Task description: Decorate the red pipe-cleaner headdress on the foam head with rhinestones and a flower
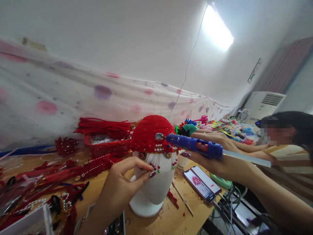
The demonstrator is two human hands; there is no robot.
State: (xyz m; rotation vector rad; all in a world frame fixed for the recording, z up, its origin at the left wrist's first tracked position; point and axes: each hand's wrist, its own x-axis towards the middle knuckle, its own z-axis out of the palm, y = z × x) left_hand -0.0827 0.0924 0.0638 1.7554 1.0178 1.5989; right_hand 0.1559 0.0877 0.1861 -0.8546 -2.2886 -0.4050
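Observation:
A red cap (153, 127) with a beaded band and bead fringe sits on a white foam mannequin head (158, 186). My right hand (215, 160) is wrapped round a blue hot glue gun (193, 145), with a translucent glue stick (246, 158) jutting out of its back. The gun's nozzle points at a silvery rhinestone ornament (159, 136) on the cap's front; whether they touch is unclear. Below the band, my left hand (122, 179) pinches thumb and forefinger together at the lower end of a bead strand (154, 164), in front of the mannequin head.
Two phones (199, 184) lie on the wooden table, beside a thin stick (182, 199). At left are a red basket (97, 148), red trims and bead strings. A white box (31, 222) stands near front left. Cables (232, 202) hang at right, near another person (290, 147).

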